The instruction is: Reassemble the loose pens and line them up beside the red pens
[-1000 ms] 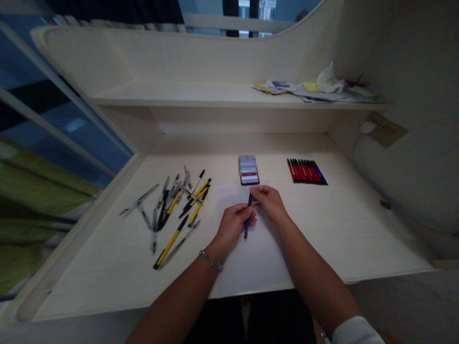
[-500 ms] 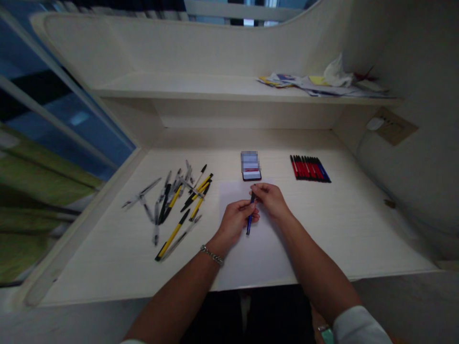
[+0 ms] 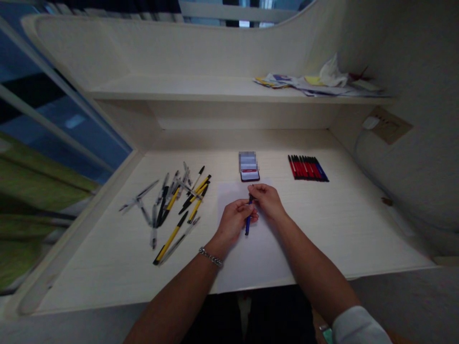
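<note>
A blue pen [image 3: 248, 219] stands slanted over a white sheet of paper [image 3: 251, 260], its lower end pointing toward me. My left hand [image 3: 234, 222] grips the pen's middle, and a metal chain bracelet [image 3: 211, 257] circles that wrist. My right hand [image 3: 267, 200] pinches the pen's dark upper end. Just beyond the paper lies an open small black case [image 3: 249, 176] with a red and white inside; its lid is blurred out. A loose heap of pens [image 3: 172, 205] with yellow, black and clear barrels lies left of my hands.
A neat row of red and blue pens [image 3: 307, 168] lies to the right on the pale wooden desk [image 3: 107, 272]. Above is a shelf [image 3: 179, 88] holding crumpled papers [image 3: 311, 83]. A wall socket plate [image 3: 387, 125] is at right.
My right fingers have moved onto the pen's upper end. The view has shifted slightly, and the pen stays in both hands.
</note>
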### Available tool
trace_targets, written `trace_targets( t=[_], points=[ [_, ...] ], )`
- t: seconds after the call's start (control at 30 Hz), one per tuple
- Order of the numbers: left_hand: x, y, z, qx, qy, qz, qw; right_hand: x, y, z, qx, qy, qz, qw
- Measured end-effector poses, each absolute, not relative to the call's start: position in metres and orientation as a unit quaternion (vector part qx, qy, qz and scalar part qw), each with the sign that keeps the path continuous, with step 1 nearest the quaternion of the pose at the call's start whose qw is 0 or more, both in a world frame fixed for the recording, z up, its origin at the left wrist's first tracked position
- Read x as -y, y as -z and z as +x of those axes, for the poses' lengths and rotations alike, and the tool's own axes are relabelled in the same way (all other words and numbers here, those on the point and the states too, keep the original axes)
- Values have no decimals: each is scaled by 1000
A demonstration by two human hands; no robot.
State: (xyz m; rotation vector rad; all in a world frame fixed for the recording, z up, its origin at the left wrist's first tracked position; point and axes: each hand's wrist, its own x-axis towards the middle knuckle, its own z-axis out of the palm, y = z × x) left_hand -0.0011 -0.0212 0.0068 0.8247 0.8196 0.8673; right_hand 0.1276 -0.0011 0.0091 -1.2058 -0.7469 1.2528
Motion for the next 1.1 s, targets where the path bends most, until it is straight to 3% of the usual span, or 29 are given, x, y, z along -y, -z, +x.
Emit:
trace_targets(
  t=[0.17,0.33,0.47,0.67,1.1],
  points=[
    [21,-7,-1,-374,-397,372,751,1,-9,129,321,-577,-496,563],
    [21,-3,-1,-382,-406,374,741,1,-6,130,343,-527,-521,576],
    [21,-3,0,-387,-400,372,743,1,-4,131,343,-572,-491,561],
    [19,-8,1,-404,-392,370,739,1,-2,132,350,-521,-530,570],
    [18,-9,0,-412,-378,374,740,-1,-4,135,350,-550,-511,560]
  ],
)
